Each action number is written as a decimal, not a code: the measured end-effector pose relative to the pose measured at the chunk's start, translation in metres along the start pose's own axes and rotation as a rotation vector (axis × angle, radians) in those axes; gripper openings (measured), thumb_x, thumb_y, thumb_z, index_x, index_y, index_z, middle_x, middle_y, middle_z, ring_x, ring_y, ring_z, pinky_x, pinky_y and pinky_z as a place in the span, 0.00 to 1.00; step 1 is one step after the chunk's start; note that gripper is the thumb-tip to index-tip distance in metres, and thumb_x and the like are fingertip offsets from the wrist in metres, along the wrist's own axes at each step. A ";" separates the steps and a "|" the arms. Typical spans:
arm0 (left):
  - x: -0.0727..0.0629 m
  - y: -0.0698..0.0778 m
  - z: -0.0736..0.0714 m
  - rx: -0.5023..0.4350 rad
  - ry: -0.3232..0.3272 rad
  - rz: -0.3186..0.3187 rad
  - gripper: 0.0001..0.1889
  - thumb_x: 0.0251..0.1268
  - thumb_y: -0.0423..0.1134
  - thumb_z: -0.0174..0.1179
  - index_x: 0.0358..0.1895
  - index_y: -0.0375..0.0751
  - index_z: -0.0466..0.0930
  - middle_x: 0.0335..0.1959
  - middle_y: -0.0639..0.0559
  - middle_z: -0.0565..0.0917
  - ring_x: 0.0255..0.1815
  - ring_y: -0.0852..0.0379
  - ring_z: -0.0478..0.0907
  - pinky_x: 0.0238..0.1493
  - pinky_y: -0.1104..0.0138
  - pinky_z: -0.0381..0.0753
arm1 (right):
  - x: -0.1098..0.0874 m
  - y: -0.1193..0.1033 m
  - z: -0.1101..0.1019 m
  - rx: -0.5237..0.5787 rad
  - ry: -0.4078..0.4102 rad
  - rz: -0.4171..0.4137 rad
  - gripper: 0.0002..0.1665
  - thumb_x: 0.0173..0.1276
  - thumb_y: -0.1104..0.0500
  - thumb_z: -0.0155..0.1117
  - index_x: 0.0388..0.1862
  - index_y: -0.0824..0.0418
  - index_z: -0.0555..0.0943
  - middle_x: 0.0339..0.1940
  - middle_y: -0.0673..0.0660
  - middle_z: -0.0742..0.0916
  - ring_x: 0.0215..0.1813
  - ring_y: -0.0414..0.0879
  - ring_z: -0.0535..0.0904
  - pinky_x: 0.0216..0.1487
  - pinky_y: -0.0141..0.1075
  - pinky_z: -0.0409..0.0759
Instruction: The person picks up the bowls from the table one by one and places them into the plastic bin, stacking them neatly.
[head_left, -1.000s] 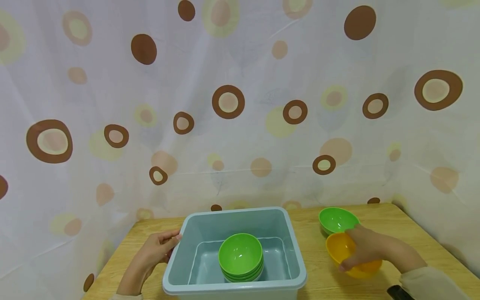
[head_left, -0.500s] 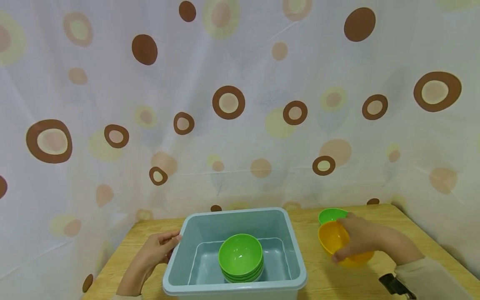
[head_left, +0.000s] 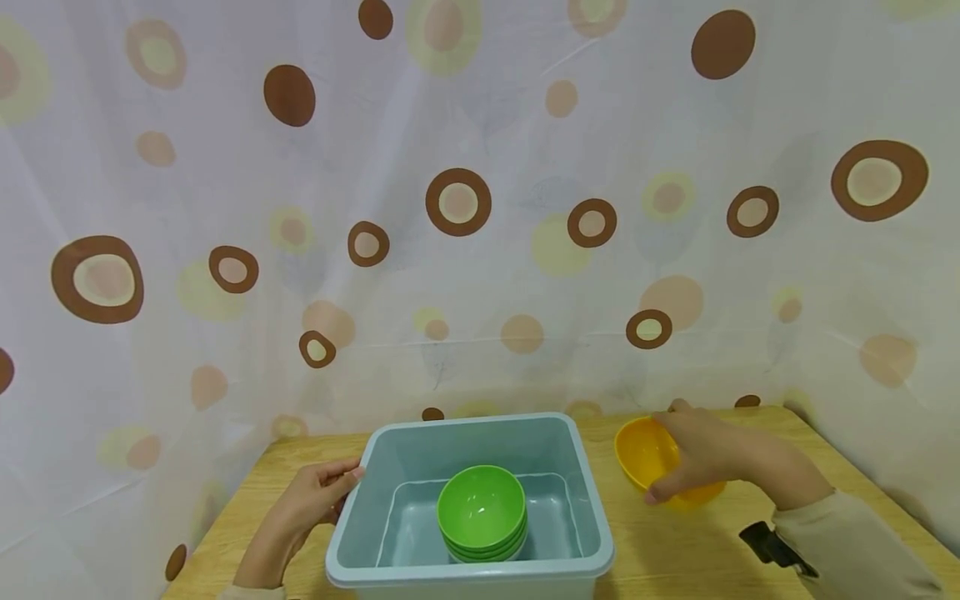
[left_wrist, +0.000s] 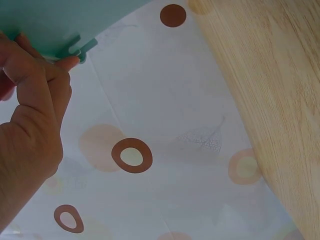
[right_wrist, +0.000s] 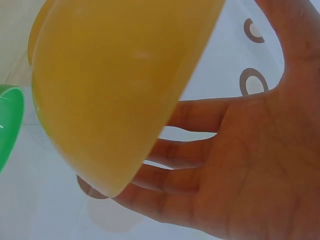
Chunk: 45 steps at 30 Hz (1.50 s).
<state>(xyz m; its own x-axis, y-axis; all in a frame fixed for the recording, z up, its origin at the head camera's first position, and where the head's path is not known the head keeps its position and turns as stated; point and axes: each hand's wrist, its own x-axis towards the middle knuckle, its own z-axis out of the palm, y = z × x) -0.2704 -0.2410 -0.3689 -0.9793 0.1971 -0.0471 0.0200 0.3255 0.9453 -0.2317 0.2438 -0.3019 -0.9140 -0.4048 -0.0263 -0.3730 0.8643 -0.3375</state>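
My right hand [head_left: 708,450] grips a yellow bowl [head_left: 647,454] by its side, tilted with its mouth toward the basin. In the right wrist view the bowl's outer wall [right_wrist: 120,90] fills the upper left, fingers behind it. A green bowl [right_wrist: 7,120] shows at that view's left edge; in the head view it is hidden behind the yellow one. My left hand [head_left: 315,500] pinches the left rim of a pale blue basin [head_left: 468,442]; its fingers [left_wrist: 32,75] curl at the basin's edge in the left wrist view. Inside the basin stands a stack of green bowls [head_left: 482,508].
A wooden table [head_left: 630,550] carries the basin, which sits near the front middle. Behind and along both sides hangs a pale curtain [head_left: 480,292] with brown and beige spots. A black strap piece [head_left: 772,543] sits at my right sleeve.
My right hand has carried the yellow bowl leftward and away from me, up over the green bowl, which it now covers in the head view. The left hand and basin have stayed put.
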 end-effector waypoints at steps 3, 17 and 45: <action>0.000 0.000 0.000 -0.002 -0.014 0.010 0.31 0.71 0.44 0.56 0.68 0.24 0.62 0.31 0.49 0.83 0.24 0.58 0.76 0.26 0.65 0.79 | 0.003 -0.006 -0.004 -0.026 0.010 0.003 0.60 0.44 0.40 0.78 0.63 0.80 0.66 0.50 0.68 0.75 0.44 0.55 0.73 0.43 0.48 0.76; -0.001 0.000 -0.002 -0.007 -0.028 0.012 0.32 0.71 0.44 0.56 0.68 0.24 0.61 0.31 0.50 0.83 0.23 0.59 0.75 0.25 0.66 0.79 | 0.017 -0.042 -0.024 -0.062 0.080 -0.104 0.65 0.42 0.34 0.77 0.64 0.80 0.65 0.51 0.68 0.73 0.45 0.55 0.72 0.42 0.44 0.78; 0.000 0.000 -0.001 0.009 -0.021 0.001 0.30 0.73 0.42 0.54 0.68 0.24 0.61 0.33 0.49 0.83 0.24 0.58 0.76 0.26 0.65 0.80 | 0.057 -0.109 -0.034 -0.003 0.058 -0.208 0.58 0.41 0.39 0.79 0.63 0.72 0.69 0.46 0.63 0.75 0.41 0.49 0.71 0.38 0.36 0.76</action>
<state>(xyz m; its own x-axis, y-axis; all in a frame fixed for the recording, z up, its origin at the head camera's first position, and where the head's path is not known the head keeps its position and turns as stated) -0.2708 -0.2417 -0.3691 -0.9749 0.2165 -0.0524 0.0234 0.3336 0.9424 -0.2480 0.1365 -0.2347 -0.8251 -0.5564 0.0975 -0.5546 0.7649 -0.3276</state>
